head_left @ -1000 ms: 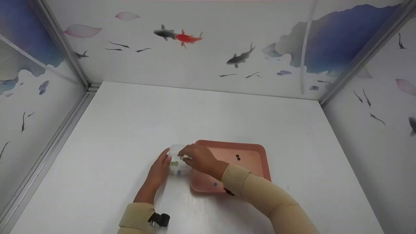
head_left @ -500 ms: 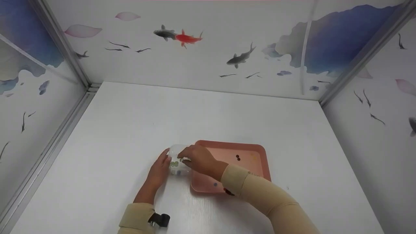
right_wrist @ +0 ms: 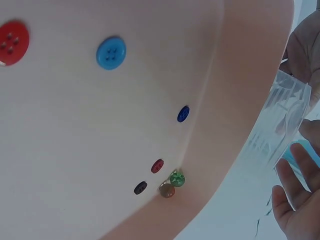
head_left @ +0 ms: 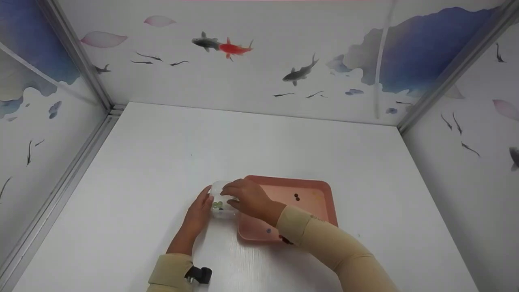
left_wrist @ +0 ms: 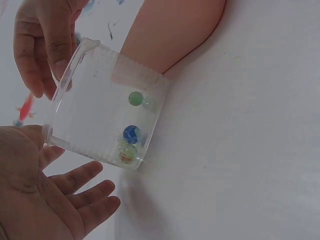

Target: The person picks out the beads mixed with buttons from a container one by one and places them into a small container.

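Clear box [head_left: 221,200] with marbles [left_wrist: 131,134] on worktop [head_left: 162,162], touching pink tray [head_left: 320,190] at its 9 o'clock; right hand [head_left: 247,196] pinches box rim from above, nearer; left hand [head_left: 198,213] spread, fingers relaxed, at box's 7 o'clock

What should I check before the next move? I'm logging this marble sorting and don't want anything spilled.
1. Clear box steadied: ok, the left hand rests open against its side.
2. Right hand on the box: ok, its fingers grip the rim.
3. Marbles contained: ok, several lie inside the box.
4. Box sitting flat on the table: cannot tell.
5. Pink tray beside the box: ok, touching or nearly so.
6. Tray contents settled: ok, buttons and small beads lie loose, apart from the hands.
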Demonstrator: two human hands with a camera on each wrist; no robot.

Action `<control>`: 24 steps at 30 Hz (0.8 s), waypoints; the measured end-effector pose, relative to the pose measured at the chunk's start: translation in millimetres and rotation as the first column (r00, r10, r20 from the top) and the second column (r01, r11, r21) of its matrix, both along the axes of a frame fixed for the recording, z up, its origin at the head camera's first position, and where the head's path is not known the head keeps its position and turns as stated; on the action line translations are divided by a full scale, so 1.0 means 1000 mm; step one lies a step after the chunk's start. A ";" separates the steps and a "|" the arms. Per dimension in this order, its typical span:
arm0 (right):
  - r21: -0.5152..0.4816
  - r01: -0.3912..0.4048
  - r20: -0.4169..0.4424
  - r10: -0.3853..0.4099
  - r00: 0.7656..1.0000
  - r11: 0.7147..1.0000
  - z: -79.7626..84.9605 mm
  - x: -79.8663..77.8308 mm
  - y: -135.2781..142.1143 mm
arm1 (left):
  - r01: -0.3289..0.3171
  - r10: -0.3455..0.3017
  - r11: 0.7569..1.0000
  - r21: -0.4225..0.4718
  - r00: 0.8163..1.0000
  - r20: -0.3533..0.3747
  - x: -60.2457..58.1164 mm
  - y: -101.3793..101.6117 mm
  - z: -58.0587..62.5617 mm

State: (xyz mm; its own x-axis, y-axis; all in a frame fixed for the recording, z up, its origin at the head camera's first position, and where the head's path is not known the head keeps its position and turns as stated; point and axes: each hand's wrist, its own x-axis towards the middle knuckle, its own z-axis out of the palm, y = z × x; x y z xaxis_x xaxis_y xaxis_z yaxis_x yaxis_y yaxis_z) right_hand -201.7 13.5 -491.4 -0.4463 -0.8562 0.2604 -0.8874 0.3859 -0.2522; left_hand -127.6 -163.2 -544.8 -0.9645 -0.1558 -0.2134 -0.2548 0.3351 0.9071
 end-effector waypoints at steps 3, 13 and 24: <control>-0.004 0.015 -0.029 -0.015 0.999 1.000 -0.001 0.000 0.001 | 0.000 0.000 1.000 0.001 1.000 0.001 0.000 0.001 0.001; 0.013 0.050 -0.091 -0.049 0.995 0.999 0.000 0.000 0.006 | 0.002 -0.002 1.000 -0.010 1.000 -0.010 0.000 0.001 0.000; 0.057 0.140 -0.082 -0.135 0.987 0.989 0.006 0.000 0.014 | 0.003 -0.004 1.000 -0.001 1.000 -0.007 0.001 0.001 0.000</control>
State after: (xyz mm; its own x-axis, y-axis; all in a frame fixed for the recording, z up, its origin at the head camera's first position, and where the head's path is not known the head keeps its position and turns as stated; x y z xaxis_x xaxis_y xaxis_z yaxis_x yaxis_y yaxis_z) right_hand -201.8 27.7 -485.4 -0.5416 -0.8035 0.2471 -0.8406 0.5185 -0.1566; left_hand -126.9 -162.2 -545.0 -0.9665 -0.1527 -0.2064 -0.2473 0.3372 0.9084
